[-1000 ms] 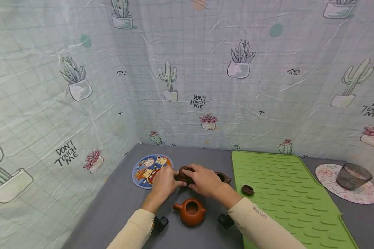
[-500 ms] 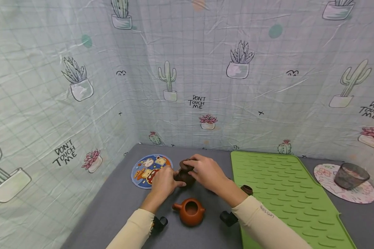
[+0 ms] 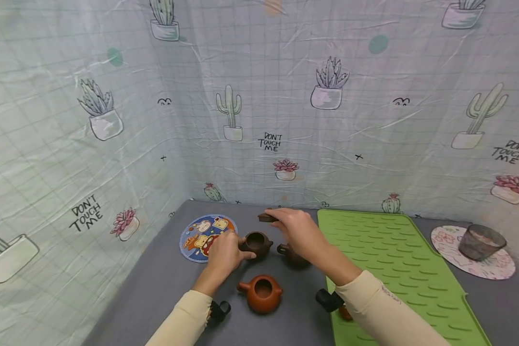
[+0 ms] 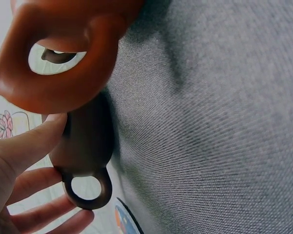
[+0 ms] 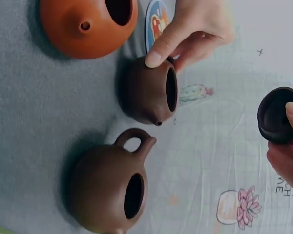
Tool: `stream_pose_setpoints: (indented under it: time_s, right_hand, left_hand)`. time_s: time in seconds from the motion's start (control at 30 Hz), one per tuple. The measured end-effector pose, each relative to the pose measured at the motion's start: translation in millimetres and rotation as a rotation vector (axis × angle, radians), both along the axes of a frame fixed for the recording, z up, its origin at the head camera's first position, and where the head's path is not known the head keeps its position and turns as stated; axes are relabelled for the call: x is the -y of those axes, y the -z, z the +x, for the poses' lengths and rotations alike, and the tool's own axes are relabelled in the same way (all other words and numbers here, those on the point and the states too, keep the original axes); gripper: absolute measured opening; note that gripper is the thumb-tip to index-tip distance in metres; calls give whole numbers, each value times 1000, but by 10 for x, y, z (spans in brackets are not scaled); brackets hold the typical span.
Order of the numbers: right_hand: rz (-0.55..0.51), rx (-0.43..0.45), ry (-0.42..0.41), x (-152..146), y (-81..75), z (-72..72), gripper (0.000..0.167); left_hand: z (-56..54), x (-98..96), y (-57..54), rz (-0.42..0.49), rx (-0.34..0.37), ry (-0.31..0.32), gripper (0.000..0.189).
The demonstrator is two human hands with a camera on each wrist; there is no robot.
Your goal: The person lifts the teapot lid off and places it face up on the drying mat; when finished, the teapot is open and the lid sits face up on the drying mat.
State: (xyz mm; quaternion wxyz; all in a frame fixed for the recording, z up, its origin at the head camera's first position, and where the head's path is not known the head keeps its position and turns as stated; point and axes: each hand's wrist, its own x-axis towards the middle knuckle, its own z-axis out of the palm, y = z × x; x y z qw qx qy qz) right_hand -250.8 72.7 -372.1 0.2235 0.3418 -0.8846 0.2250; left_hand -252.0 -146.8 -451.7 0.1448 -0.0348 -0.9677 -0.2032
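Note:
My left hand (image 3: 226, 251) grips a small dark brown teapot (image 3: 261, 247) at its handle side, the thumb on its body. The teapot stands lidless on the grey table, its round mouth facing up. Above and to the right of it, my right hand (image 3: 302, 230) pinches the dark brown teapot lid (image 5: 272, 117), held in the air with its hollow underside showing in the right wrist view. Beside it, partly behind my right hand, stands a second, lighter brown lidless teapot (image 5: 105, 187). Nearer to me sits an orange-brown teapot (image 3: 264, 302), also without a lid.
A round blue cartoon mat (image 3: 194, 240) lies behind my left hand. At the right is a ridged green mat (image 3: 385, 259), with a small orange-brown thing (image 3: 345, 314) partly under my forearm. Farther right, a grey translucent cup (image 3: 480, 244) stands on a pink floral mat (image 3: 451, 250).
My right hand has lifted the lid off the dark brown teapot and carried it up and slightly right. My left hand stays on the teapot, whose mouth has come into view.

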Motion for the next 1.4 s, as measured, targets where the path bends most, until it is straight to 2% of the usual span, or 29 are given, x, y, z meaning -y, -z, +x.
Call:
stream_pose_setpoints:
  time_s: [0.23,0.5,0.6,0.73,0.93,1.13,1.4]
  right_hand:
    - [2,58,78,-101,-22,9,33]
    - [-41,103,105,-223,-1,-25,29]
    - [-56,100,100,-302,4,-43,22]
    - [-57,54,100,-410,9,-53,10]
    - [-54,90,136,-538,12,-47,16]
    - [-46,81,173,-627,31,-45,38]
    - [-68,69,147,-715,46,-50,39]
  left_hand:
    - [-8,2,8,-2,-2,-4,55]
    - [-15,4,40,-6,-17,-10,53]
    - [-10,-1,42,-5,-17,-9,53]
    - [3,-8,36,-8,-16,-8,53]
    - [12,-14,32,-12,-11,-14,54]
    - [15,-14,33,-14,-15,-16,54]
    - [19,-16,41,-12,-23,-11,54]
